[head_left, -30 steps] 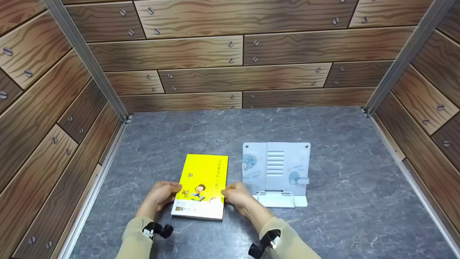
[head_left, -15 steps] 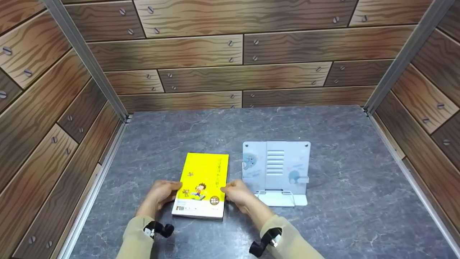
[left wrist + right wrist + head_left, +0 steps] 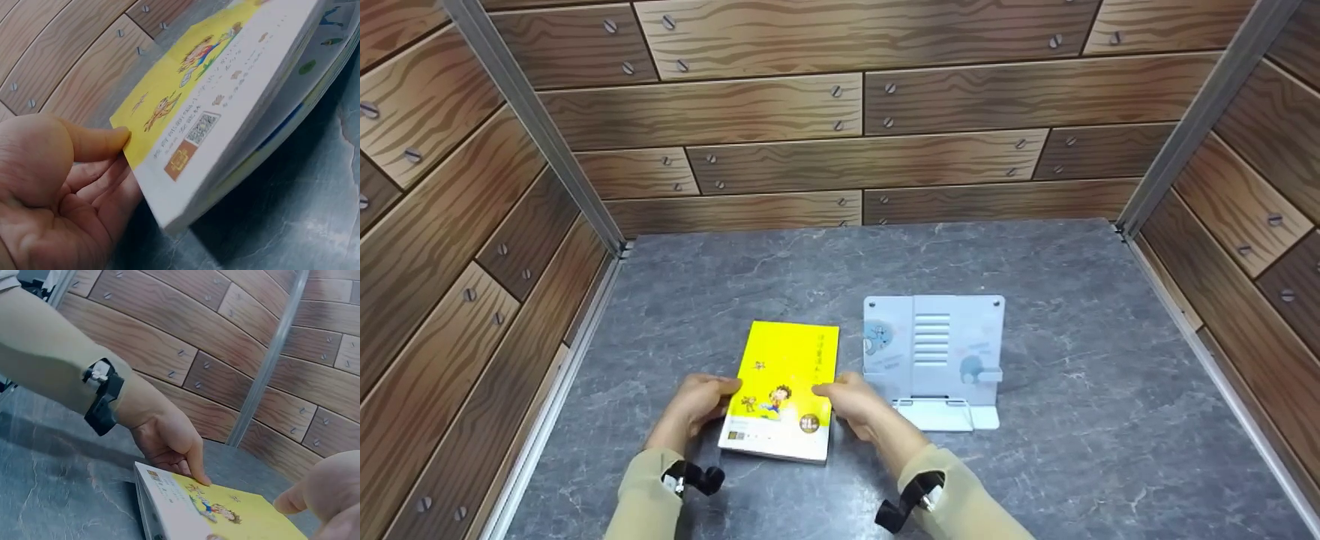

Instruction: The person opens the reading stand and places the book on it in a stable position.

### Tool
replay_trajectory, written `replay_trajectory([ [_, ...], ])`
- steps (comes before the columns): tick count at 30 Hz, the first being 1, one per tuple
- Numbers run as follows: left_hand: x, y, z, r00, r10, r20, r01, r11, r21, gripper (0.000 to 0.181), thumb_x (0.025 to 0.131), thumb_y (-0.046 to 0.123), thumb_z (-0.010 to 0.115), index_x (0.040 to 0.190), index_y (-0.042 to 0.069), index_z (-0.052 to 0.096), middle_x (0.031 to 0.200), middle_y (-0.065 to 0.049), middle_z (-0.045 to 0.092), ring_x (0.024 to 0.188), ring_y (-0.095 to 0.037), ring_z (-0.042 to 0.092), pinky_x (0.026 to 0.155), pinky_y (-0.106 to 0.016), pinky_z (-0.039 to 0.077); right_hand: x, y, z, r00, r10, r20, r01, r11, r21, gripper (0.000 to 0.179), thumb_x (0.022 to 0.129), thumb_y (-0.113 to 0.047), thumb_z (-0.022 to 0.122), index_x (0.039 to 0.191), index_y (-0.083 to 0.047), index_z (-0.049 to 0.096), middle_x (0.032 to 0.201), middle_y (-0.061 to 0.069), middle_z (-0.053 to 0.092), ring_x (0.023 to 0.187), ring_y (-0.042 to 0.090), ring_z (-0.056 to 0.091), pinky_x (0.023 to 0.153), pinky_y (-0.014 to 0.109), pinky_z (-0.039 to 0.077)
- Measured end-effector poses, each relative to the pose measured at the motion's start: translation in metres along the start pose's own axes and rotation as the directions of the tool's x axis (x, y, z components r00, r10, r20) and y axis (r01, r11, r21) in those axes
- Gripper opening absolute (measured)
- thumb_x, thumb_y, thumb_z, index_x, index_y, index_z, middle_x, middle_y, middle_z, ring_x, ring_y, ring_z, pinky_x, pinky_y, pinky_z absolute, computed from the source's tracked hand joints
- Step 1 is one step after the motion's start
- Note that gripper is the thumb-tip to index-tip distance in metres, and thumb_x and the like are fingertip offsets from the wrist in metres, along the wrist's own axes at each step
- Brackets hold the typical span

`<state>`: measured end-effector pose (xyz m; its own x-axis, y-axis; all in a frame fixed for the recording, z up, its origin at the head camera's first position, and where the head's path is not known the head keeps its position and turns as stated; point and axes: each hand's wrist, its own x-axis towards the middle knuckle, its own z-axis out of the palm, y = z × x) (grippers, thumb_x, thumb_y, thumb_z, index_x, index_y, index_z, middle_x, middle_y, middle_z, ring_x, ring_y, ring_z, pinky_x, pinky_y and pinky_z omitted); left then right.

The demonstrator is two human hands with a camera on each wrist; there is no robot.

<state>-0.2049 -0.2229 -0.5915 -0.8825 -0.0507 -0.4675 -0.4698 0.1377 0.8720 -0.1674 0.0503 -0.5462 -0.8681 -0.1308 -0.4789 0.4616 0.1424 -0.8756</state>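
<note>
A yellow book (image 3: 787, 356) with a cartoon child and a white lower band lies face up between both hands. My left hand (image 3: 694, 405) grips its left edge, thumb on the cover and the other fingers at the side and underneath, as the left wrist view shows. On the opposite edge, my right hand (image 3: 856, 401) pinches the book with its thumb over the cover; its other fingers are mostly hidden. In the left wrist view the book's lower edge (image 3: 253, 118) shows loose pages parting over the grey table.
Right of the book stands a pale blue book stand (image 3: 971, 337), its back plate leaning upright, with a wire support (image 3: 934, 412) at the base. My right hand is close to its left side. Wood-patterned walls (image 3: 780, 112) enclose the grey marbled table (image 3: 1080, 360) at the back and sides.
My right thumb has slid farther in over the cover, and the book's right edge has shifted slightly. The left hand keeps its grip. The book stand stays put.
</note>
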Motion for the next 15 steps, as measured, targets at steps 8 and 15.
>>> replay_trajectory([
  [8,0.0,0.005,-0.002,0.999,-0.044,-0.012,0.044,0.999,0.021,0.039,0.099,0.015,0.073,0.134,-0.004,0.069,0.096,-0.014,0.078,0.077,-0.021,0.075,0.062,-0.027,0.061,0.014,0.009,-0.003,0.999,0.036,0.002,-0.036,0.996,0.086,0.049,0.101,-0.01,0.066,0.137,0.014,0.043,0.134,0.027,0.051,0.123,0.04,0.054,0.106,0.05,0.048],
  [15,0.001,0.005,0.001,0.999,-0.032,-0.013,0.032,0.999,-0.013,0.029,0.1,0.018,0.073,0.114,-0.007,0.076,0.092,-0.015,0.078,0.074,-0.021,0.075,0.065,-0.029,0.063,0.015,0.008,-0.002,1.0,0.015,0.014,-0.016,0.998,0.059,0.039,0.1,-0.009,0.064,0.129,0.015,0.055,0.119,0.019,0.057,0.089,0.023,0.051,0.096,0.04,0.047],
])
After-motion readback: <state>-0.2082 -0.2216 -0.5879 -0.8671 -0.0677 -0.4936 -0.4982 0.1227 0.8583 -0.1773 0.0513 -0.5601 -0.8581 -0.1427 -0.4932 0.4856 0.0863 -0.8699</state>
